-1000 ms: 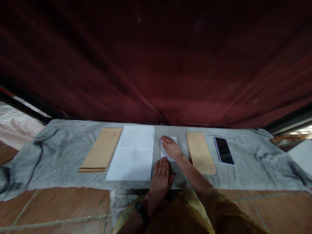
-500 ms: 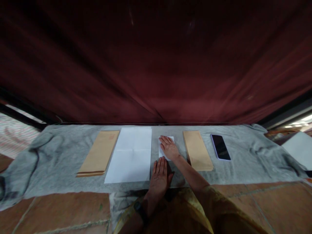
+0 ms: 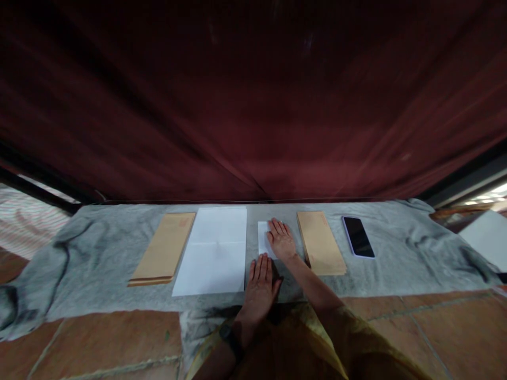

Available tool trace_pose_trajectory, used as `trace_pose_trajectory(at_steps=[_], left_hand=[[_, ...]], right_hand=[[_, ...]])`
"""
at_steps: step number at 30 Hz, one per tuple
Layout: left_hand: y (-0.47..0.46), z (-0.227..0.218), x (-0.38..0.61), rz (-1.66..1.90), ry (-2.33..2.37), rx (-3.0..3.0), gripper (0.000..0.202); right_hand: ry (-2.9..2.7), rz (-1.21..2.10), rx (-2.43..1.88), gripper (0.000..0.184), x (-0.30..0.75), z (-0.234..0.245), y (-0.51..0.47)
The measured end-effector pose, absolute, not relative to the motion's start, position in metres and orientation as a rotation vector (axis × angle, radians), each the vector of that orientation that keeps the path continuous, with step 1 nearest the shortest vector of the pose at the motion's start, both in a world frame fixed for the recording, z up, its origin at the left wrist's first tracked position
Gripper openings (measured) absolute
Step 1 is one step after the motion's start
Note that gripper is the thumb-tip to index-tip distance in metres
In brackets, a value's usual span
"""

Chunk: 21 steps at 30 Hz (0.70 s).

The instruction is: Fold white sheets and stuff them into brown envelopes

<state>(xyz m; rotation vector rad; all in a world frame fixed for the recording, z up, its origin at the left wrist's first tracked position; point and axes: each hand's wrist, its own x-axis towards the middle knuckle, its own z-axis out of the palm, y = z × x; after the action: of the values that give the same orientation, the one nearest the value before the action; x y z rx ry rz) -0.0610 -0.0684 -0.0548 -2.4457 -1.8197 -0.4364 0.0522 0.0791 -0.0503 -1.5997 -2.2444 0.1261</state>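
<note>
My right hand [image 3: 282, 240] lies flat, fingers stretched out, on a small folded white paper [image 3: 263, 237] on the grey cloth [image 3: 99, 237]. Only the paper's left strip shows beside the hand. My left hand [image 3: 260, 282] rests flat just nearer to me, fingers extended, its fingertips at the folded paper's near edge. A large white sheet [image 3: 216, 250] with crease lines lies to the left of both hands. A stack of brown envelopes [image 3: 319, 243] sits just right of my right hand.
A second stack of brown envelopes [image 3: 164, 248] lies at the left of the white sheet. A phone [image 3: 358, 237] with a dark screen lies right of the envelopes. A dark red curtain [image 3: 253, 105] hangs behind the cloth. Terracotta floor tiles [image 3: 99, 343] are in front.
My right hand has slid a little to the right across the folded paper, uncovering its left strip. The left hand has stayed put. The view shifted slightly.
</note>
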Motion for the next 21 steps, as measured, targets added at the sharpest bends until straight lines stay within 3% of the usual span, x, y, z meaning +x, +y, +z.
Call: trace_pose_trajectory(at_steps=[9, 16, 21], left_hand=[[-0.068, -0.050, -0.063, -0.469, -1.809, -2.454, 0.062], [-0.068, -0.049, -0.064, -0.427, -1.802, -2.481, 0.060], [-0.069, -0.047, -0.067, -0.457, -1.839, -2.450, 0.061]], right_hand=[[-2.176, 0.135, -1.614, 0.050, 0.083, -0.049, 0.046], [-2.415, 0.374, -1.280, 0.048, 0.092, -0.040, -0.007], [-2.393, 0.338, -1.371, 0.050, 0.099, -0.039, -0.024]])
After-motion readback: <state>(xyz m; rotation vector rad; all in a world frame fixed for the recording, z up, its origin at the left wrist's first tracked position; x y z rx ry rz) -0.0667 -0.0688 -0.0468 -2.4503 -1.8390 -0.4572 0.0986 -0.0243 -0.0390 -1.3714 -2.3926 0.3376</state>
